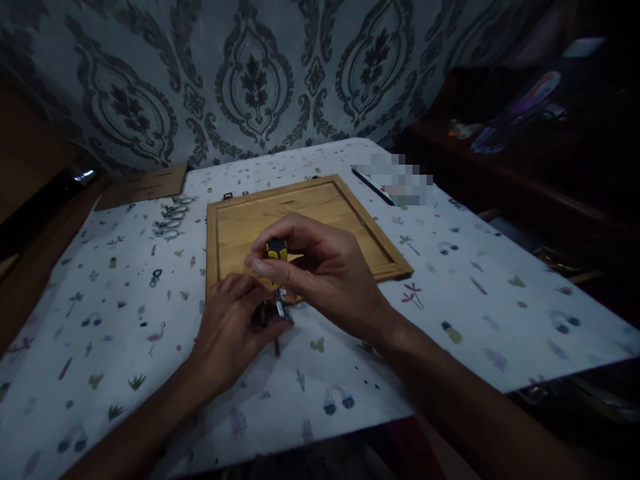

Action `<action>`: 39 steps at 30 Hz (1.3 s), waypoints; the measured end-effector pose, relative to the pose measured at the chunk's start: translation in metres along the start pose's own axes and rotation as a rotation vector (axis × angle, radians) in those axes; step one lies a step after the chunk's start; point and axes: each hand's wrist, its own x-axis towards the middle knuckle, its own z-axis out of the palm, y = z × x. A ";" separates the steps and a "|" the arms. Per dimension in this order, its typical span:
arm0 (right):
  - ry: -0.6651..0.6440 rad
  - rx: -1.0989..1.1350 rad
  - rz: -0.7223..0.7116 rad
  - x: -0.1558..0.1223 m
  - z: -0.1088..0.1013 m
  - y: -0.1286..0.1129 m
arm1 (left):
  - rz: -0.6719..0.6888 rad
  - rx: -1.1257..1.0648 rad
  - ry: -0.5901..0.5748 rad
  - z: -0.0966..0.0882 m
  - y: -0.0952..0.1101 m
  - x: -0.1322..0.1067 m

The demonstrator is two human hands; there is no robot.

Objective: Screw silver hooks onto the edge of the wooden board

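Note:
My right hand (pixel 320 267) grips a short screwdriver (pixel 277 249) by its black and yellow handle, which stands roughly upright with the shaft pointing down. Under it, my left hand (pixel 233 313) pinches a small shiny metal hinge (pixel 281 308) between thumb and fingers. Both hands work at the near edge of a framed wooden panel (pixel 310 207) that lies flat on the table. The screwdriver's tip comes down at the hinge; whether it sits in a screw I cannot tell. My fingers hide part of the hinge and the panel's near edge.
Several metal hinges (pixel 173 217) lie left of the panel, near a flat piece of cardboard (pixel 143 187). A black pen (pixel 373 185) rests at the back right beside a blurred-out patch. A patterned white cloth (pixel 450 293) covers the table. A plastic bottle (pixel 520 103) stands on dark furniture at the right.

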 end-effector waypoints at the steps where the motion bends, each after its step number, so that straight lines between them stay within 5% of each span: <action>1: 0.000 0.012 0.010 0.000 0.000 0.000 | -0.003 0.002 0.000 0.000 0.000 0.000; 10: -0.089 0.051 0.007 -0.003 -0.003 0.001 | 0.000 -0.011 0.011 0.002 -0.002 0.000; 17: 0.037 -0.134 -0.108 0.002 -0.006 0.002 | -0.011 0.003 -0.021 0.000 0.000 0.001; 22: 0.073 -0.011 0.018 0.002 -0.007 0.003 | -0.046 0.002 -0.037 0.000 0.000 0.001; 30: -0.110 -0.043 -0.015 -0.001 -0.020 0.001 | -0.038 -0.017 -0.037 0.000 -0.001 0.001; 39: 0.083 0.155 0.100 -0.005 -0.018 0.003 | -0.030 -0.002 -0.031 0.003 -0.003 -0.001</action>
